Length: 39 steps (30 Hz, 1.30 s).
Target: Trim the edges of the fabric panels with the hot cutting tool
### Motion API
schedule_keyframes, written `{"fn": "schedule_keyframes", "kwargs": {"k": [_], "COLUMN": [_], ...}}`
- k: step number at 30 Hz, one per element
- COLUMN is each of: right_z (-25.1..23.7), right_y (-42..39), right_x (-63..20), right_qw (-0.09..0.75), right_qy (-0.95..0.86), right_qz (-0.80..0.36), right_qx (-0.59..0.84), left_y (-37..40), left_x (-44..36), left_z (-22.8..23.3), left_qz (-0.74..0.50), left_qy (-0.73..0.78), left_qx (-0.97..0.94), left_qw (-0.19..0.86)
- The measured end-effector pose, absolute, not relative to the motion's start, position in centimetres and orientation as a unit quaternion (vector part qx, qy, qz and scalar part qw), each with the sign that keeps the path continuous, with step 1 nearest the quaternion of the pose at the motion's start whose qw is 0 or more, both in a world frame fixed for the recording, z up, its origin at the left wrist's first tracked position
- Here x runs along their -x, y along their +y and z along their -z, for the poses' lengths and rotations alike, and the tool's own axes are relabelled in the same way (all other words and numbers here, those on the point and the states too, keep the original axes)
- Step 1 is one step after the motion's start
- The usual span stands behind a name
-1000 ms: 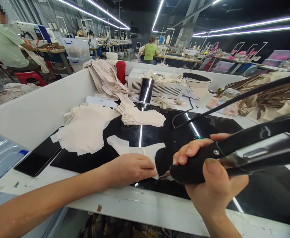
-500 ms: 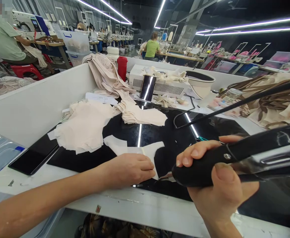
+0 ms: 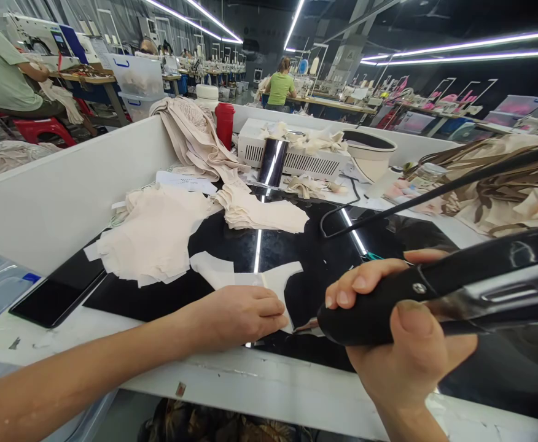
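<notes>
Right hand (image 3: 402, 344): clenched around black cutting tool (image 3: 435, 301), tip at fabric piece (image 3: 250, 279).
Left hand (image 3: 236, 316): flat, pinning that piece to the black glass worktop (image 3: 324, 258).
Advice: keep cloth taut, fingers clear of tip.
White tub (image 3: 370, 150), far: contents unseen.

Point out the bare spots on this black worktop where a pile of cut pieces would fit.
Bare black surface lies between the folded stack and the cut piece under the left hand. Another patch runs below the loose pile. The back, around the white machine, is crowded. The right hand grips the black tool.
</notes>
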State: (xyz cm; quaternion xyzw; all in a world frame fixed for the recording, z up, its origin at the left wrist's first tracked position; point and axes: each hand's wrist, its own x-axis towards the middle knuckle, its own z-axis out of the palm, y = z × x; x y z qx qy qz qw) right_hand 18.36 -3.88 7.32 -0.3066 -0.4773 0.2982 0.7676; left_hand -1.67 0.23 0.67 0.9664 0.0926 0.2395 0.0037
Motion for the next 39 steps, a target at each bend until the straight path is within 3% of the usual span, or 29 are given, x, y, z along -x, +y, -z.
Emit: {"fn": "schedule_keyframes", "kwargs": {"k": [39], "right_z": [-7.26], "right_y": [-3.6], "right_x": [-17.75], "right_qw": [0.77], "right_qy": [-0.475], "right_qz": [-0.306], "right_qx": [0.296], "left_y": [0.19], "left_x": [2.04], "left_z": [-0.27], "left_qz": [-0.252], "left_qy": [0.101], "left_qx": [-0.961], "left_qw": [0.045]}}
